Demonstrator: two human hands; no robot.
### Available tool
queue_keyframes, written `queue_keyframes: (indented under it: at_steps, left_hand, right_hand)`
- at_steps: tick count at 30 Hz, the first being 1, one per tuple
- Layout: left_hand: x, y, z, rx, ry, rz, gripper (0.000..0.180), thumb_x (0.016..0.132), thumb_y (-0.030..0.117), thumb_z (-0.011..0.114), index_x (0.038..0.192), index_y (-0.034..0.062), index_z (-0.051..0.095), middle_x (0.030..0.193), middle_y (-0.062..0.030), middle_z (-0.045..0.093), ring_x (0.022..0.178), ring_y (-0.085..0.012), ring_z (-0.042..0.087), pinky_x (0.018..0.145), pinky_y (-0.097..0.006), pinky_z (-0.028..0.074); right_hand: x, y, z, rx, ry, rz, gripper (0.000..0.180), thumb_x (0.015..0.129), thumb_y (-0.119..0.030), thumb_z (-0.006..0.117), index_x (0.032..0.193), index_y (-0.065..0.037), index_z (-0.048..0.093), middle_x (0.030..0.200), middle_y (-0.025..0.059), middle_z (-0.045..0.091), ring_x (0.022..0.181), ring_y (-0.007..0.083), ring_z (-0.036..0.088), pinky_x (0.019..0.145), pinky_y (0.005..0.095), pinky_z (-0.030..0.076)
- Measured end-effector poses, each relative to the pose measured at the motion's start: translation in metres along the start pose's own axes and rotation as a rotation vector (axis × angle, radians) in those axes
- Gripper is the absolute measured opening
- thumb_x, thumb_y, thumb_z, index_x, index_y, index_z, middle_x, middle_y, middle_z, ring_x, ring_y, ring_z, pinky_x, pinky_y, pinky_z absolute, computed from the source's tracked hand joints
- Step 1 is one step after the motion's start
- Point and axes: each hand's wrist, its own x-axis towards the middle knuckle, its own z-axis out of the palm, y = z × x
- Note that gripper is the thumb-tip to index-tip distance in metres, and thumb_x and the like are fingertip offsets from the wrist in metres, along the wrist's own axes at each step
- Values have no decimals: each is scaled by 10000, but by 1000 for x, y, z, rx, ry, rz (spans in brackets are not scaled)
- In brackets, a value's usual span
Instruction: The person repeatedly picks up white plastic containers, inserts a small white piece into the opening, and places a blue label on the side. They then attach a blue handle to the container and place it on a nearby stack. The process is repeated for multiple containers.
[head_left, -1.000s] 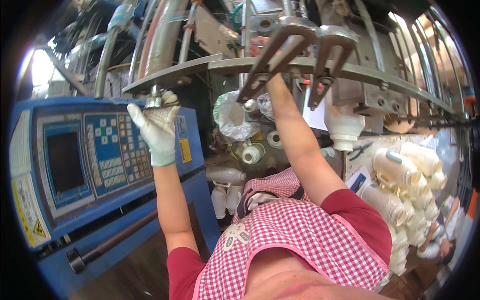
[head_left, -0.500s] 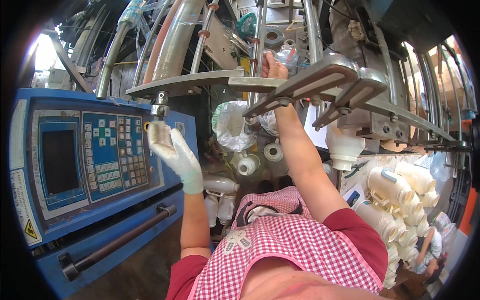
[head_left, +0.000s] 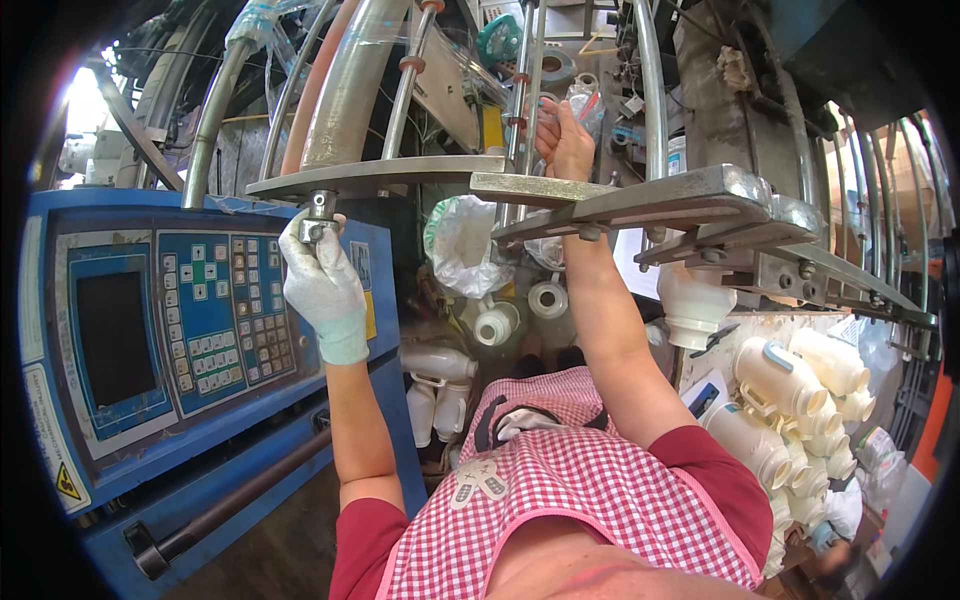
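My left hand [head_left: 322,282], in a white glove, has its fingers wrapped round a small metal fitting [head_left: 319,214] that hangs below a flat steel plate [head_left: 385,172]. My bare right hand [head_left: 567,140] reaches beyond the steel bars, its fingers curled beside the upright metal rods [head_left: 522,110]. Whatever may be between those fingers is hidden. Clear plastic wrap [head_left: 586,104] lies right behind it. The slotted steel bracket [head_left: 690,193] crosses above my right forearm.
A blue control panel [head_left: 215,380] with a dark screen stands at the left. Cream plastic jugs [head_left: 775,375] are stacked at the right, near a white funnel-shaped piece [head_left: 693,305]. A bag-lined bin [head_left: 460,250] and more white plastic parts [head_left: 495,324] sit below the bars.
My left hand has moved up and closed round the metal fitting. My right hand has shifted slightly right, its fingers curling more. The slotted bracket appears lower and turned.
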Motion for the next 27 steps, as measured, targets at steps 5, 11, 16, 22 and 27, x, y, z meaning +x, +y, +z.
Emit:
queue_keyframes:
  at_steps: [5, 11, 16, 22, 27]
  left_hand:
    - [-2, 4, 5, -52, 29, -46, 217, 1067, 121, 545, 1242, 8, 606, 966, -104, 762, 919, -187, 761, 835, -329, 617]
    - [-3, 11, 5, -58, 39, -110, 199, 1061, 91, 532, 1231, 21, 609, 975, -88, 759, 913, -179, 752, 806, -308, 586]
    - [-4, 14, 7, -23, 44, -95, 281, 1134, 287, 478, 1163, 40, 609, 962, -70, 763, 900, -148, 718, 858, -317, 584]
    - [-4, 18, 12, -58, 66, -108, 305, 1142, 294, 460, 1148, 25, 604, 956, -92, 764, 902, -160, 723, 861, -308, 570]
    - [-2, 26, 7, -272, -6, -273, 423, 1150, 391, 391, 1121, 19, 590, 951, -135, 757, 911, -181, 730, 855, -306, 566]
  right_hand:
    - [4, 6, 0, -35, -113, 60, 341, 1052, -219, 654, 1223, 76, 668, 1091, 180, 765, 932, 227, 779, 800, 310, 659]
    - [16, 9, 2, 135, -192, 329, 342, 1091, -167, 542, 1230, 132, 634, 1168, 214, 735, 1014, 250, 757, 878, 326, 655]
    - [9, 13, 15, 19, -117, 148, 428, 1125, -274, 482, 1247, 117, 606, 1170, 237, 733, 1003, 270, 759, 875, 342, 652]
    - [7, 10, 7, 49, -135, 141, 497, 1144, -338, 421, 1280, 114, 579, 1190, 253, 725, 1007, 293, 758, 883, 372, 647]
    - [4, 9, 15, 21, -153, 132, 487, 1142, -331, 433, 1280, 112, 580, 1175, 245, 724, 967, 275, 750, 842, 360, 640]
